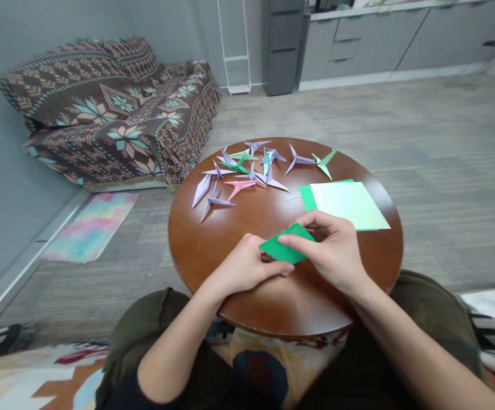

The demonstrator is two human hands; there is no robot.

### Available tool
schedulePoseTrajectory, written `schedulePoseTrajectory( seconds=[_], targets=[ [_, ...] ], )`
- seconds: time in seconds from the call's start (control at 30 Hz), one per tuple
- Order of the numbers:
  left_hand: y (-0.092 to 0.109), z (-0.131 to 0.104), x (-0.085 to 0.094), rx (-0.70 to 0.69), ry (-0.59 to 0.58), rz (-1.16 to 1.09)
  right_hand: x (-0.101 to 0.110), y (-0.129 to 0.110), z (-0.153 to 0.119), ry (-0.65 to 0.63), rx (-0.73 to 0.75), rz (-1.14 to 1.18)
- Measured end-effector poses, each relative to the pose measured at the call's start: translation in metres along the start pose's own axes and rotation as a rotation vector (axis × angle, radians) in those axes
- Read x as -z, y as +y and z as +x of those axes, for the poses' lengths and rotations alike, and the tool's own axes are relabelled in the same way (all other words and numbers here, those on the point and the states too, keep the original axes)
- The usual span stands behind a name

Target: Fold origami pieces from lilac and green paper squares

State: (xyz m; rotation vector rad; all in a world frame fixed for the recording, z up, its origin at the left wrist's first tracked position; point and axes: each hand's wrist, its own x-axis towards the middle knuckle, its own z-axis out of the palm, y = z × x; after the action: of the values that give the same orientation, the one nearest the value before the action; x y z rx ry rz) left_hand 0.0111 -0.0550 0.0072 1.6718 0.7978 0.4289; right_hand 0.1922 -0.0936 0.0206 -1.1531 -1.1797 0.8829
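Between my two hands is a folded piece of green origami paper (289, 242), held above the near half of the round table. My left hand (251, 263) grips its left and lower edge, thumb along the bottom and the other fingers behind it. From the right, my right hand (332, 242) pinches it, with the thumb on its front face and the fingers partly hidden behind. Several folded paper cranes (241, 185) in purple, green, pink and blue lie at the far left of the tabletop. A stack of square paper sheets (350, 202), pale green over darker green, lies just beyond my right hand.
The round brown table (200, 250) stands close against my knees. A sofa with a patterned cover (123, 114) is at the back left, near a pastel mat (93, 225). Grey cabinets (367, 42) line the far wall.
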Motion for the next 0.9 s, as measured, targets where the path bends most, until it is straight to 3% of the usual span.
schedulePoseTrajectory(
  seconds=[0.4, 0.53, 0.7, 0.9],
  targets=[
    [-0.001, 0.001, 0.001, -0.021, -0.019, 0.069, 0.001, -0.002, 0.002, 0.068, 0.041, 0.048],
    [0.003, 0.001, -0.001, -0.111, 0.094, 0.06, -0.001, 0.0, 0.0, 0.057, 0.069, 0.036],
    [0.006, 0.001, -0.001, -0.235, 0.303, -0.015, -0.001, 0.001, -0.003, -0.07, 0.192, -0.025],
    [0.008, 0.0, 0.0, -0.271, 0.305, -0.037, 0.001, -0.002, -0.003, -0.123, 0.268, -0.053]
  ],
)
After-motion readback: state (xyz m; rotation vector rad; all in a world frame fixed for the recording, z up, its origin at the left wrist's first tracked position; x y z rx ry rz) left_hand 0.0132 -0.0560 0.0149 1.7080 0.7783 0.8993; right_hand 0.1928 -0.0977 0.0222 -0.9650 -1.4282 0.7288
